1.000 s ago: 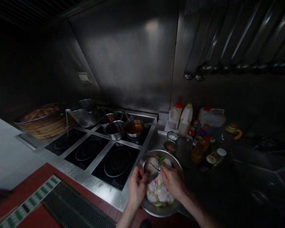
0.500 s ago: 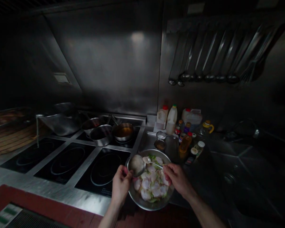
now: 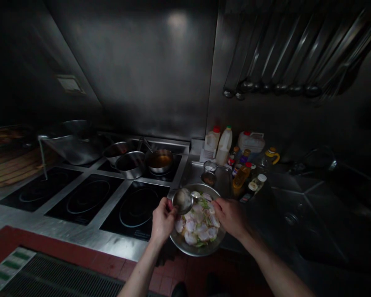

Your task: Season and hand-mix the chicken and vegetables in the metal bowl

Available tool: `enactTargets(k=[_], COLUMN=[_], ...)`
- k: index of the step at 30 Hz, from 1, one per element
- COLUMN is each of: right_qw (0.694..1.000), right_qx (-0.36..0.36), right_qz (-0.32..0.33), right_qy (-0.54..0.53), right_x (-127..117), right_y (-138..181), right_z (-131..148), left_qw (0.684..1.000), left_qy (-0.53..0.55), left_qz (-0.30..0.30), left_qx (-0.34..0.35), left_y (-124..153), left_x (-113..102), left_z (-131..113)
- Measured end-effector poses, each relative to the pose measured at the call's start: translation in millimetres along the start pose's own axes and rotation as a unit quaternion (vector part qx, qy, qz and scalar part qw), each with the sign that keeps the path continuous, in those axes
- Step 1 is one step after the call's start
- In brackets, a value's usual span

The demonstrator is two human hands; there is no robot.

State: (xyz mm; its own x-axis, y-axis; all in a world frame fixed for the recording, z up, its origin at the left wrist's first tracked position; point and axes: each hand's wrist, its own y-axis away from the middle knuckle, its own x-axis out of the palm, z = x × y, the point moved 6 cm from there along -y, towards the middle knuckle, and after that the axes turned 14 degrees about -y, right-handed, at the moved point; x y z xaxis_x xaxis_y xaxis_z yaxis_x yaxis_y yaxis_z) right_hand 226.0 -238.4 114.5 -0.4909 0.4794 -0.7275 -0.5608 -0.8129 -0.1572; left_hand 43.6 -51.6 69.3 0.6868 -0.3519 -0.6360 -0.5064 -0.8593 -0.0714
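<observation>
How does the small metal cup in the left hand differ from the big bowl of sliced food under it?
The small cup is held up by the left hand, tilted over the food; the big bowl sits level at the counter edge. The cup is much smaller. The cup shows only a pale content; the bowl holds pale slices with green bits. Both are round, shiny metal.

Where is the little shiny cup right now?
The small metal cup is in the left hand, tilted over the left rim of the big metal bowl of sliced food, just right of the front hob.

No lettering can be read anywhere (bottle labels too dim).
</observation>
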Motion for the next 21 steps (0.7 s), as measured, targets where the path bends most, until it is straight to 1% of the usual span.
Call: enactTargets(k=[2,3,5,7,9,11,13,16,17,18,19,21], right_qw=[1.000,0.999,0.991,0.976,0.958,0.941,0.925,0.909,0.910,0.918,0.937,0.979], right_qx=[0.009,0.022,0.061,0.102,0.135,0.160,0.176,0.176,0.173,0.163,0.142,0.079], right_qz=[0.016,0.024,0.034,0.038,0.048,0.062,0.071,0.074,0.074,0.070,0.066,0.066], right_qy=[-0.022,-0.043,-0.113,-0.191,-0.248,-0.291,-0.329,-0.369,-0.370,-0.353,-0.313,-0.176], right_x=[10,16,30,42,50,53,49,34,28,21,13,1], right_y=[-7,-10,-14,-15,-14,-12,-10,-5,-2,0,1,3], right_z=[4,1,-12,-28,-43,-52,-56,-58,-59,-60,-62,-62], left_qw=[0.999,0.998,0.995,0.994,0.990,0.981,0.974,0.981,0.985,0.990,0.993,0.997], left_qy=[0.031,0.049,0.075,0.086,0.120,0.170,0.200,0.174,0.154,0.130,0.106,0.064], left_qz=[0.028,0.041,0.059,0.063,0.069,0.083,0.090,0.063,0.046,0.028,0.011,-0.012], left_qx=[-0.001,-0.004,-0.008,-0.007,-0.017,-0.034,-0.052,-0.061,-0.060,-0.055,-0.050,-0.044], left_y=[4,5,8,9,9,6,3,-5,-9,-13,-17,-24], left_x=[14,20,30,35,40,44,45,36,31,25,19,8], left_z=[-12,-16,-22,-25,-25,-24,-21,-15,-12,-10,-7,-1])
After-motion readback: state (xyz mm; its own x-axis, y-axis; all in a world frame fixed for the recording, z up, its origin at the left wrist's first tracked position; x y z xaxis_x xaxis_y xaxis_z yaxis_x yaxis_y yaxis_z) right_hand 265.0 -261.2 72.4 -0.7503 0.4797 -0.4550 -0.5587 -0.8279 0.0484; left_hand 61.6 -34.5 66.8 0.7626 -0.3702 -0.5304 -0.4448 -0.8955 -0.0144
